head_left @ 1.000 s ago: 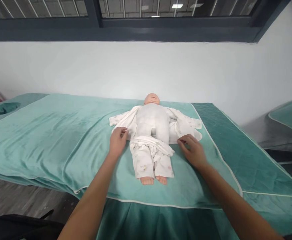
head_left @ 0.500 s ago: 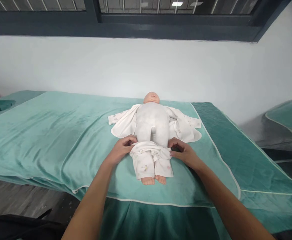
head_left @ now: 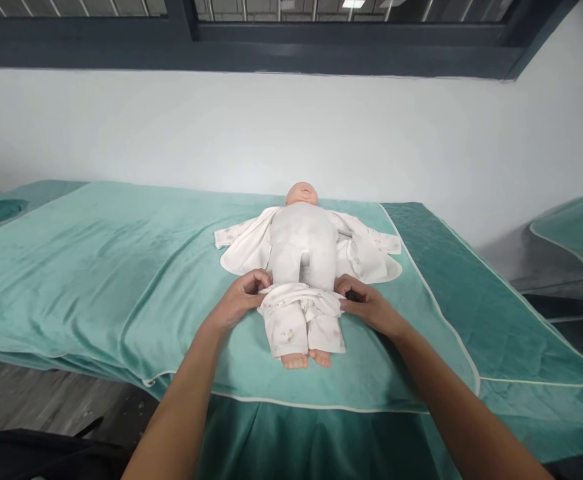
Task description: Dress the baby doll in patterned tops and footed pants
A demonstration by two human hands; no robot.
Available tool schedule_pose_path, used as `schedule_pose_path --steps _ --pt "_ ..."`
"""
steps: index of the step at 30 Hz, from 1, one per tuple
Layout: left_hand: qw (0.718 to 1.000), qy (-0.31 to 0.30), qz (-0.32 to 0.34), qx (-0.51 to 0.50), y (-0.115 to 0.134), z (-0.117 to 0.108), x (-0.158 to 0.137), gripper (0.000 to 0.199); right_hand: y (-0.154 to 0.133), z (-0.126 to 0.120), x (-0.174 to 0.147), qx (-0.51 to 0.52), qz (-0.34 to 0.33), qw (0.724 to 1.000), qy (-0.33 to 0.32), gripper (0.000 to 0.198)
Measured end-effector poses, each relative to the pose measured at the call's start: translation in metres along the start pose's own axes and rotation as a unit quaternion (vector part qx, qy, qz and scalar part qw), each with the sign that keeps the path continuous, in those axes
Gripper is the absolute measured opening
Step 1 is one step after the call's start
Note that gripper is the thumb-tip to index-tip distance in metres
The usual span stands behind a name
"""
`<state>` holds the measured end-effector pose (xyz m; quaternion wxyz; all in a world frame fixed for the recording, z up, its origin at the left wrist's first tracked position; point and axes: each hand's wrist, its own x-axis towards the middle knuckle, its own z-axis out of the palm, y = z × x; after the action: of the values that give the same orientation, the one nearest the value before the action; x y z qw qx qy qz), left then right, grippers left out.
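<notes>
A baby doll (head_left: 304,230) with a white cloth body lies on its back, head toward the wall and bare feet toward me. Its white printed jacket (head_left: 371,257) is spread open, with the sleeves out to both sides. White baby pants (head_left: 291,327) cover the lower legs, their waist bunched around the knees. At the left edge of that waistband, my left hand (head_left: 241,297) pinches the cloth. My right hand (head_left: 368,303) grips the waistband's right edge with curled fingers. Both feet poke out of the pant cuffs.
Under the doll is a light green blanket (head_left: 96,267) with pale piping, over a darker green cover (head_left: 471,300). A white wall (head_left: 171,133) and a dark window frame (head_left: 346,53) stand behind. Another green padded surface (head_left: 581,230) is at the right, and a black item (head_left: 46,457) at the lower left.
Almost nothing differs. The view has shifted very slightly; both hands stay at the waistband of the pants.
</notes>
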<state>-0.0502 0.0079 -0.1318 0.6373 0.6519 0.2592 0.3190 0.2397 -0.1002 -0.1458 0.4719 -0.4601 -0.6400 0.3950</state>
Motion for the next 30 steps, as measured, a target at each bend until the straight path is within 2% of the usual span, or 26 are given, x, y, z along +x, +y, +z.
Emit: schedule_pose_path --steps 2,6,10,13,16,19,23,27,30 --pt "1.0 0.002 -0.017 0.021 0.002 0.001 0.0 0.023 0.002 0.002 0.001 0.012 0.01 0.999 0.038 0.03" --pt "0.998 -0.002 -0.037 0.058 0.005 0.003 -0.001 0.023 0.005 0.011 0.01 0.014 0.032 0.986 0.161 0.034" --pt "0.997 -0.008 -0.05 0.066 0.007 0.006 -0.003 0.028 0.007 0.02 0.026 0.002 0.02 0.962 0.271 0.032" --pt "0.996 -0.016 -0.065 0.063 0.009 0.008 -0.005 0.034 0.011 0.023 0.033 -0.003 0.008 0.947 0.32 0.03" --pt "0.995 0.001 -0.066 0.076 0.009 0.009 -0.004 0.037 0.014 0.022 0.035 -0.014 0.014 0.946 0.322 0.03" --pt "0.994 0.048 -0.046 0.085 0.006 0.007 0.0 0.04 0.016 0.021 0.034 -0.02 0.028 0.951 0.308 0.032" --pt "0.995 0.083 -0.045 0.045 -0.002 0.005 0.006 0.039 0.017 0.021 0.033 -0.034 0.037 0.953 0.299 0.031" --pt "0.997 0.058 -0.055 -0.004 -0.002 0.001 0.007 0.031 0.017 0.023 0.036 -0.076 -0.022 0.95 0.302 0.027" --pt "0.998 0.015 -0.063 0.009 0.002 -0.002 0.009 0.027 0.016 0.024 0.037 -0.104 -0.074 0.947 0.294 0.023"
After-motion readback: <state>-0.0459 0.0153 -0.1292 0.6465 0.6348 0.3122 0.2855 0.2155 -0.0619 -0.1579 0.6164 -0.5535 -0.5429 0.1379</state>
